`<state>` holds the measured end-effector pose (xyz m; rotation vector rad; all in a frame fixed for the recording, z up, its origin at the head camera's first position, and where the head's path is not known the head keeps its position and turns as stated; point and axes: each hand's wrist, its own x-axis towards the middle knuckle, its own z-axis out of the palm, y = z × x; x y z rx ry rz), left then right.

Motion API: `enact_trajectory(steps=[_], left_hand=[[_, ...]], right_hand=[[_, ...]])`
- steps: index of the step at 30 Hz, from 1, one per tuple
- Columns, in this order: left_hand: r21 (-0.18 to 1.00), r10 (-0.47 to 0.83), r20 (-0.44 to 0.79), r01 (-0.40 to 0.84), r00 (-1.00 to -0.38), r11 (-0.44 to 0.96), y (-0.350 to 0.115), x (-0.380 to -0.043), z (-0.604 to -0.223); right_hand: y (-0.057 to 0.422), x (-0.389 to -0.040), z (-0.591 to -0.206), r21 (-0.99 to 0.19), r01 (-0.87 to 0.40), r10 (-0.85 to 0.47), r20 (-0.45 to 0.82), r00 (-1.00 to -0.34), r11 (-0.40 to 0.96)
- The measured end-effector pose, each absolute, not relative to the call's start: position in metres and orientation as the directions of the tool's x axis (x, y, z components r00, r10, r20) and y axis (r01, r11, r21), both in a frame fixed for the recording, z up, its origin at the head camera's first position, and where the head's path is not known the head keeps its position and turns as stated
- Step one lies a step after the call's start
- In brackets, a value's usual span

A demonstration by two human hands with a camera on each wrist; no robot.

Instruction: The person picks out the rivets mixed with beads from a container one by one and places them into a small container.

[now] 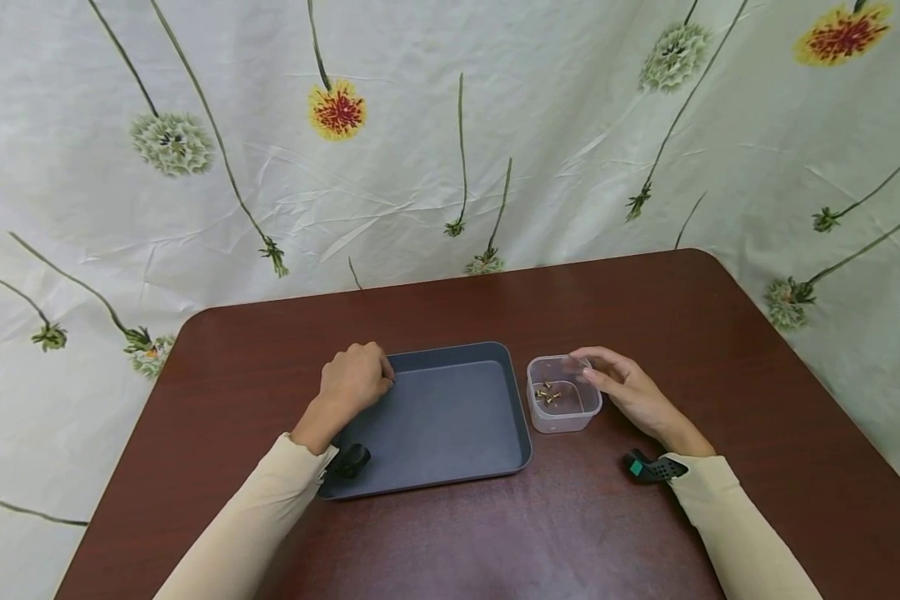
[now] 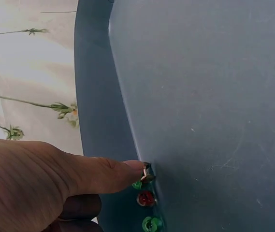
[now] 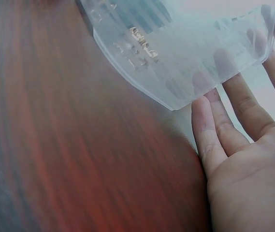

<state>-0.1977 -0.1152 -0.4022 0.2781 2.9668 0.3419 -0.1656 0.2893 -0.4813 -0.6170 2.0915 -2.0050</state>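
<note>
My left hand (image 1: 354,379) is at the left end of a dark grey tray (image 1: 450,417). In the left wrist view its thumb presses on a small gold push pin (image 2: 148,177) at the tray's inner edge; the opposing fingertip is hidden. Beside that pin lie a red push pin (image 2: 145,198) and a green push pin (image 2: 151,224). My right hand (image 1: 630,392) holds the side of a clear plastic box (image 1: 562,423), its thumb and forefinger at the rim. Several gold push pins (image 1: 547,392) lie inside the box, towards its left.
A dark red-brown wooden table (image 1: 780,417) carries both the tray and the box, which stands just right of the tray. Behind the table hangs a pale cloth (image 1: 420,167) printed with flowers. Each wrist wears a black band (image 1: 656,468).
</note>
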Motion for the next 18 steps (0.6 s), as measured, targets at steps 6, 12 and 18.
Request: enact_trajectory(steps=[6, 12, 18], left_hand=[[0.229, 0.203, -0.107, 0.174, -0.973, 0.958, -0.1135, -0.1963, -0.4010], [0.231, 0.206, -0.104, 0.178, -0.973, 0.957, -0.1125, -0.1963, -0.3976], [0.199, 0.203, -0.146, 0.173, -0.968, 0.965, -0.1103, -0.1976, -0.4009]], right_hand=[[0.2892, -0.1665, -0.4820, -0.983, -0.185, -0.421, 0.168, -0.891, -0.001], [0.2896, -0.1668, -0.4809, -0.982, -0.186, -0.420, 0.177, -0.890, -0.020], [0.2895, -0.1654, -0.4810, -0.984, -0.178, -0.413, 0.165, -0.896, -0.007]])
